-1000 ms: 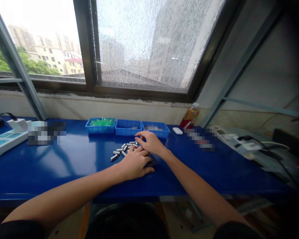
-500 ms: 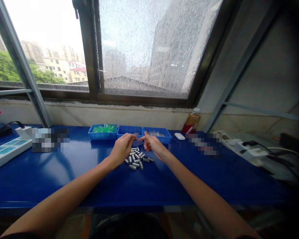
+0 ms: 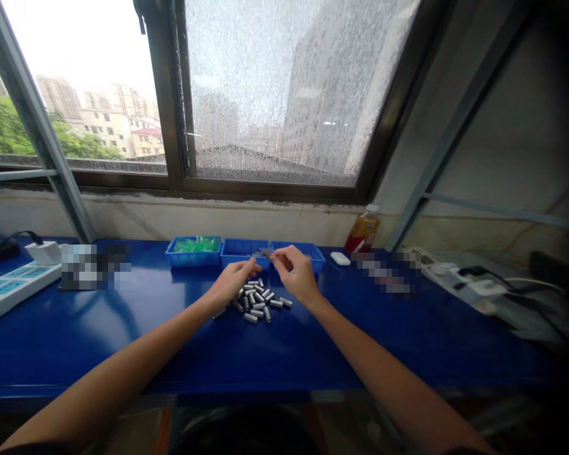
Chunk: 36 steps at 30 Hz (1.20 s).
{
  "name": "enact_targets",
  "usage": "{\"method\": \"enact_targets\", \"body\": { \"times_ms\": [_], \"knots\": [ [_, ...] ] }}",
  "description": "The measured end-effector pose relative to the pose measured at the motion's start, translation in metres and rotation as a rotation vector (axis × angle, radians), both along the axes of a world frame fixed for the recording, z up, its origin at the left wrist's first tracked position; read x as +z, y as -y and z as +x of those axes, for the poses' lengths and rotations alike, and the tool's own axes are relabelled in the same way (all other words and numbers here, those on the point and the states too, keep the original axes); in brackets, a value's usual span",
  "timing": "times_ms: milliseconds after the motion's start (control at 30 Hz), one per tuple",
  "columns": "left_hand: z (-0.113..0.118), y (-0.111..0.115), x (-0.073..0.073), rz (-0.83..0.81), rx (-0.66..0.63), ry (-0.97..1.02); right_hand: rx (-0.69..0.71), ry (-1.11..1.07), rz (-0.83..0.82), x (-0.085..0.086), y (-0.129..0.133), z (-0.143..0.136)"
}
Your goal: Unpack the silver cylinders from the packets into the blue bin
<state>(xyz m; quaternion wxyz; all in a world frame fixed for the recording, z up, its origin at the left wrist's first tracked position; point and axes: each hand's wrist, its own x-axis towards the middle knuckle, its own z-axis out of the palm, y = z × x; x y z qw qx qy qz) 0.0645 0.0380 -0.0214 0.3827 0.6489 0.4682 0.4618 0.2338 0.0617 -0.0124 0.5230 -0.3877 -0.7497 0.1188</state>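
Note:
Beyond a loose pile of short silver metal cylinders (image 3: 258, 306), both hands work just in front of the blue bins. My right hand (image 3: 298, 275) pinches a small see-through plastic piece, seemingly a bag (image 3: 266, 253), between thumb and fingertips; its contents are too small to tell. My left hand (image 3: 233, 280) is at the pile's upper left, fingers curled together with the thumb on top. What lies in its fingertips, if anything, is hidden. One cylinder shows partly under the left wrist.
Behind the hands stand a left blue bin (image 3: 193, 258) with green pieces, a middle bin (image 3: 232, 251) and a right bin (image 3: 318, 258). A white case (image 3: 340, 258) and a drink bottle (image 3: 363, 231) are to the right. Power strips (image 3: 16, 287) lie at the left.
The clear plastic piece, earlier between both hands, is now at my right fingertips, slightly higher. My left hand has moved down and left, away from it. My right index finger has drawn in.

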Motion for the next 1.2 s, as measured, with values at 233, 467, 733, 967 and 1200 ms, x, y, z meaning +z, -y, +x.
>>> {"method": "enact_targets", "body": {
  "times_ms": [233,467,733,967,1200],
  "knots": [
    [-0.006,-0.007,-0.002,-0.007,0.048,0.168,0.080,0.324,0.123,-0.002,0.011,-0.010],
    [-0.010,-0.004,-0.002,0.760,0.115,-0.409,0.226,-0.145,-0.481,-0.004,0.002,-0.011],
    [-0.016,0.017,-0.001,0.659,-0.050,-0.681,-0.239,0.111,0.116,0.013,-0.010,0.019],
    [-0.042,0.043,-0.025,0.336,-0.128,-0.956,-0.502,0.222,0.168,0.024,-0.023,0.053],
    [-0.019,0.012,-0.029,0.342,-0.218,-0.941,-0.160,0.260,0.086,-0.001,-0.004,0.010]
  ]
}}
